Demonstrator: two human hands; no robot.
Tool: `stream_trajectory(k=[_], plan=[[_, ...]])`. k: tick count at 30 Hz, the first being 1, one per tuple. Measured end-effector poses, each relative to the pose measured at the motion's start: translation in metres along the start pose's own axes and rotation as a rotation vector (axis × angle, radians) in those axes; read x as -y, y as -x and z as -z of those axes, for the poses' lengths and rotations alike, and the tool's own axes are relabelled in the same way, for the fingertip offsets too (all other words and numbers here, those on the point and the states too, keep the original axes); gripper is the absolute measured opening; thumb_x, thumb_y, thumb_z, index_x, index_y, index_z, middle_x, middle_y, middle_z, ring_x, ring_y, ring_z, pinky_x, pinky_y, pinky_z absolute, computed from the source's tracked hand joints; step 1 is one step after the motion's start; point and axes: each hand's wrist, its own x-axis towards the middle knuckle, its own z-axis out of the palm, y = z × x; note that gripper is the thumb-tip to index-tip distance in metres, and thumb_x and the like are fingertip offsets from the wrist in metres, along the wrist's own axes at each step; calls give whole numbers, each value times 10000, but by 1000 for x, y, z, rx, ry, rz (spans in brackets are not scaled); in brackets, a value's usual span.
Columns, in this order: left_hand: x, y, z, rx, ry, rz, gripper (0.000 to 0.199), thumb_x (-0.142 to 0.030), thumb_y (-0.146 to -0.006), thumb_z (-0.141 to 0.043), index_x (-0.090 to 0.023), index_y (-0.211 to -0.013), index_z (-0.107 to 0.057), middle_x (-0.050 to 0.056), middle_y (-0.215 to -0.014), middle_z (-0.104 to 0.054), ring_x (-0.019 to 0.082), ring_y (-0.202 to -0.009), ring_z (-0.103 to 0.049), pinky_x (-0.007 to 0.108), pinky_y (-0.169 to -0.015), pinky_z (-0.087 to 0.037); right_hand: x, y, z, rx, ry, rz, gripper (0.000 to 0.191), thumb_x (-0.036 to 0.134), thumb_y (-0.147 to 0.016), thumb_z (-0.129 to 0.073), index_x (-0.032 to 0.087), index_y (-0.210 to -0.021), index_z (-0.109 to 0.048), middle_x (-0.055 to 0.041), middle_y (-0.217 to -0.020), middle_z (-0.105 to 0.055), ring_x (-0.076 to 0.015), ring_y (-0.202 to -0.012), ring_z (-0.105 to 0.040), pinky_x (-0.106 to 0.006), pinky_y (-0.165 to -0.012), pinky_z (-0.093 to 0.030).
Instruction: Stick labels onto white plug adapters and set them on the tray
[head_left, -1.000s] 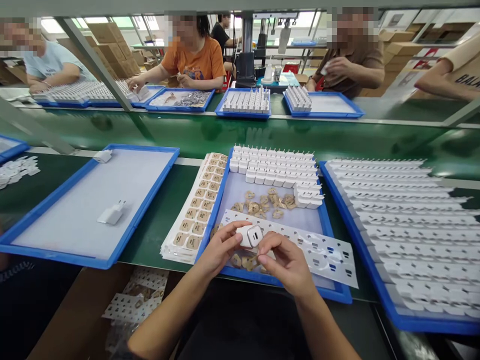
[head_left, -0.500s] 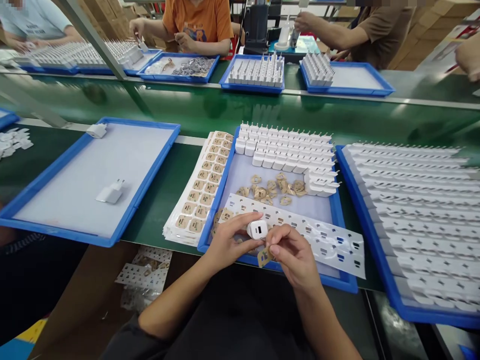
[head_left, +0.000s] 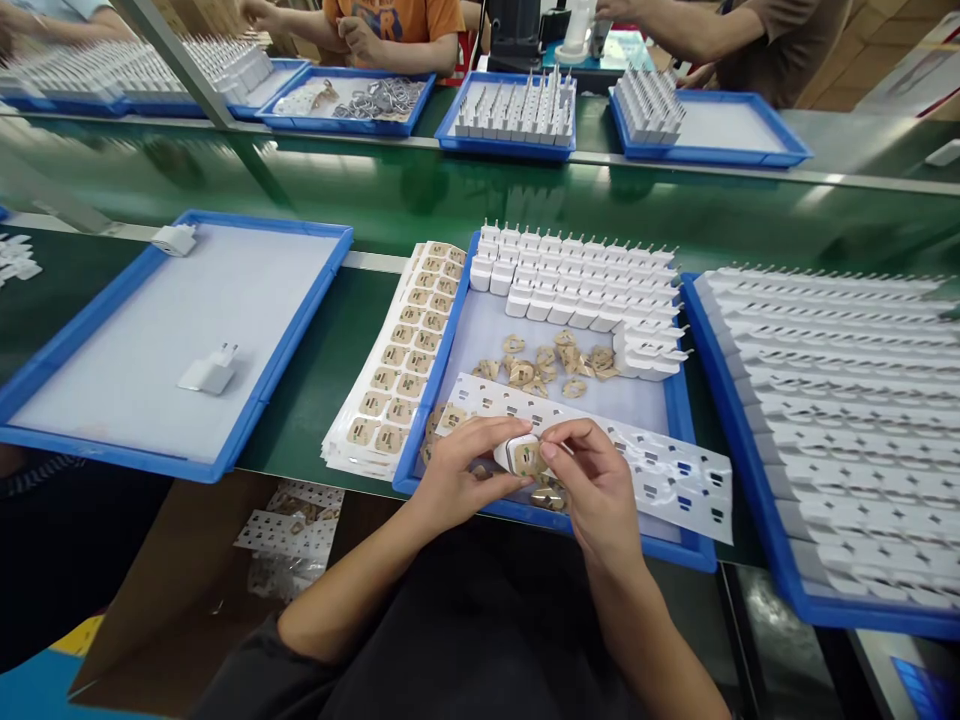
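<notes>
My left hand [head_left: 465, 470] grips a white plug charger [head_left: 505, 456] between thumb and fingers, its port face turned toward me. A tan sticker [head_left: 528, 458] lies over that face, pinched at its right edge by my right hand [head_left: 596, 475]. Whether the sticker is fully pressed down I cannot tell. Beneath my hands a perforated white sticker sheet [head_left: 660, 470] lies slanted across a blue-rimmed tray [head_left: 686, 420]. Loose tan pieces [head_left: 521, 372] are scattered in this tray, and rows of white chargers [head_left: 570, 270] stand at its back with pins up.
Left of the tray lies a stack of sticker sheets [head_left: 405, 350]. Another blue tray [head_left: 262, 400] at the left holds two chargers. A tray [head_left: 739, 440] packed with chargers stands at the right. Co-workers sit across the green bench; an open cardboard box [head_left: 180, 590] is below.
My right hand has raised the tan sticker from below the charger onto its port face, covering it. The view has shifted slightly downward.
</notes>
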Motion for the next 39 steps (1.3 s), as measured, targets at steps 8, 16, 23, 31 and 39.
stream_trajectory(k=[8,16,23,31,39], plan=[[2,0,1,6,-4,3,472,-292,-802,-787,-249,-1251,-649,101,-1211,-712,271,-1149,-652,416,-1000,-524,1,0,-2,-20,52,0,57,264,-891,-699,248,-864,-650,8,-833,-619,-142,-756,-584,-245,-676,-491],[1,0,1,-6,-13,-6,452,-300,-806,-783,-243,-1236,-655,96,-1191,-721,263,-1130,-662,400,-989,-522,3,1,-4,-32,100,8,64,260,-886,-702,241,-859,-647,9,-845,-618,-140,-771,-587,-243,-707,-489],[2,0,1,-12,-12,-22,445,-288,-811,-779,-241,-1234,-650,91,-1185,-723,253,-1130,-660,388,-986,-515,3,3,-8,-76,187,52,94,287,-874,-721,242,-866,-638,6,-867,-616,-147,-782,-602,-259,-711,-506],[2,0,0,-32,-10,-33,445,-285,-806,-784,-248,-1231,-658,91,-1176,-727,256,-1119,-669,400,-991,-527,2,4,-14,-128,430,189,68,270,-896,-685,253,-875,-623,-7,-833,-614,-173,-776,-599,-313,-703,-517],[5,7,-2,-106,163,98,383,-250,-831,-749,-241,-1202,-654,120,-1242,-659,265,-1214,-611,350,-893,-599,2,-2,-9,54,439,169,303,300,-839,-742,289,-1121,-630,-48,-1074,-579,-190,-891,-607,-315,-704,-583]])
